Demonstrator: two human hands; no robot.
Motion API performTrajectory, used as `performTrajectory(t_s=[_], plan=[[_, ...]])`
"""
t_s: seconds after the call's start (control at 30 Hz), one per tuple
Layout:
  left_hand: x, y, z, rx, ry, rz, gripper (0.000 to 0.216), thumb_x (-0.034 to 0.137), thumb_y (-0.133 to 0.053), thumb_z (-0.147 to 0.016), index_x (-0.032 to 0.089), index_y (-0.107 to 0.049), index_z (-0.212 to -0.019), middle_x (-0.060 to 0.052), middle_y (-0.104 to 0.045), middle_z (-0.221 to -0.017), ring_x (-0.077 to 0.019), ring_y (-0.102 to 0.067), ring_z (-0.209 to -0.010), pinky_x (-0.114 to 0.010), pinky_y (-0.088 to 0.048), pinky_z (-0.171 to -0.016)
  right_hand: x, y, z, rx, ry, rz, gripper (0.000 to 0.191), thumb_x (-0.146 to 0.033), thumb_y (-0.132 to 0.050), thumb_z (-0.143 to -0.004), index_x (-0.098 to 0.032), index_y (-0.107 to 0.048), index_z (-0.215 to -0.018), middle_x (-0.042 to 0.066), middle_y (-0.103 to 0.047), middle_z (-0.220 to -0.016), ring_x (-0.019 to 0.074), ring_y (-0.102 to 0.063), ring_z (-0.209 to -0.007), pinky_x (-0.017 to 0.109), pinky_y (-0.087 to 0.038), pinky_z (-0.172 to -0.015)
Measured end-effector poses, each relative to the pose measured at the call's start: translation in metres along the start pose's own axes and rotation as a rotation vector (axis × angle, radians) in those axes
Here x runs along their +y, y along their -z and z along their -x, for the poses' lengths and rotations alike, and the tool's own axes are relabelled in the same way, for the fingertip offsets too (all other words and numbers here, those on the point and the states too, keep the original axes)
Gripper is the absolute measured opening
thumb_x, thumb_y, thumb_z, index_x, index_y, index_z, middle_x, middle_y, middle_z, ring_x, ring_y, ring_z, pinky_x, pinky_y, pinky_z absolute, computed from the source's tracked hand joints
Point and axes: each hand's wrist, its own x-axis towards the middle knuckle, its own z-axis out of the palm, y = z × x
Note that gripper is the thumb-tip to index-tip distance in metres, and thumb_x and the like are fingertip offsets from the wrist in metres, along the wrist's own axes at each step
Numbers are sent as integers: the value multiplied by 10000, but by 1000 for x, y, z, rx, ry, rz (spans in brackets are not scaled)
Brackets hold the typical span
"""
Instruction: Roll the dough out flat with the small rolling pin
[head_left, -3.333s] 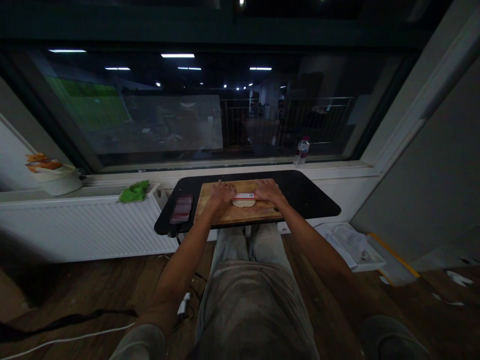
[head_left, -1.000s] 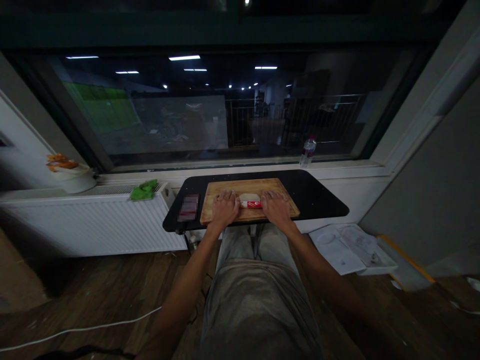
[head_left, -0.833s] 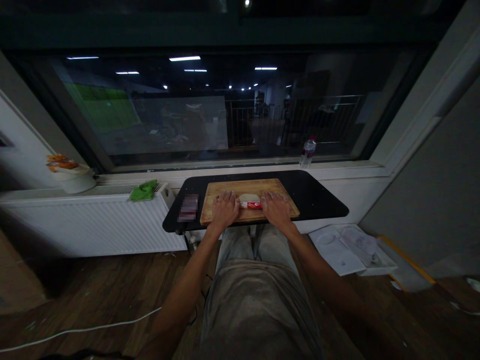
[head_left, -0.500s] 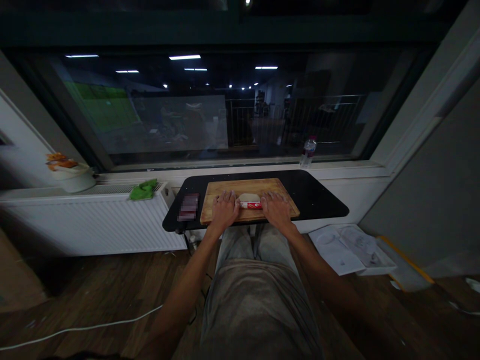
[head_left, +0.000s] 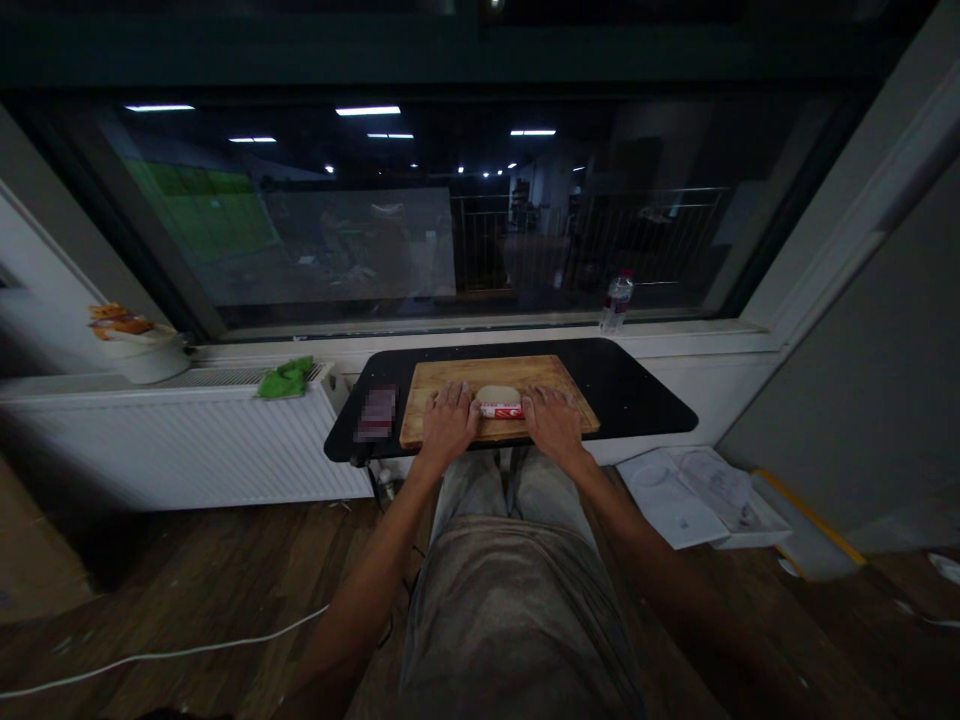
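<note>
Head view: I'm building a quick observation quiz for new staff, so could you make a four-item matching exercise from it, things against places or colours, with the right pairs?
Things:
1. Printed cylinder
2. Dough
3. Cloth
4. Bottle

Places and colours:
A. Standing on the window sill
B. Pale, on the wooden board
C. Green, on top of the radiator
D. Red and white, between the left hand and the right hand

Right pairs: 1-D, 2-B, 3-C, 4-A

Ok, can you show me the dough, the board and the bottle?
Dough [head_left: 498, 394]: head view, middle of its top.
Board [head_left: 495, 371]: head view, bare wood beyond the dough.
Bottle [head_left: 616, 303]: head view, middle of its side.
</note>
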Motion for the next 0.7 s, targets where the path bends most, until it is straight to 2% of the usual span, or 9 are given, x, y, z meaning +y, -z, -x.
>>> performTrajectory(t_s=[0.37, 0.53, 0.7], plan=[[2, 0, 13, 29, -14, 21, 576, 387, -342, -1196, 168, -583, -1671, -158, -581, -1737, -349, -459, -1679, -566, -362, -1357, 1, -6, 11, 66, 24, 6, 514, -319, -337, -1208, -143, -682, -1545, 192, -767, -1461, 332, -643, -1351, 459, -374, -1221], [2, 1, 8, 8, 6, 29, 567, 387, -329, -1202, 162, -620, -1634, -151, -630, -1693, -351, -489, -1656, -562, -367, -1350, 1, -3, 5, -7, 16, 6, 537, -329, -312, -1221, -129, -677, -1560, 193, -750, -1506, 330, -654, -1374, 453, -384, -1223], [-1, -1, -2, -29, 13, 25, 566, 370, -318, -1206, 141, -623, -1625, -163, -652, -1668, -344, -538, -1615, -542, -409, -1313, 1, -1, -7, -23, 2, 3, 567, -336, -288, -1218, -140, -664, -1595, 192, -709, -1582, 331, -610, -1463, 471, -392, -1231]])
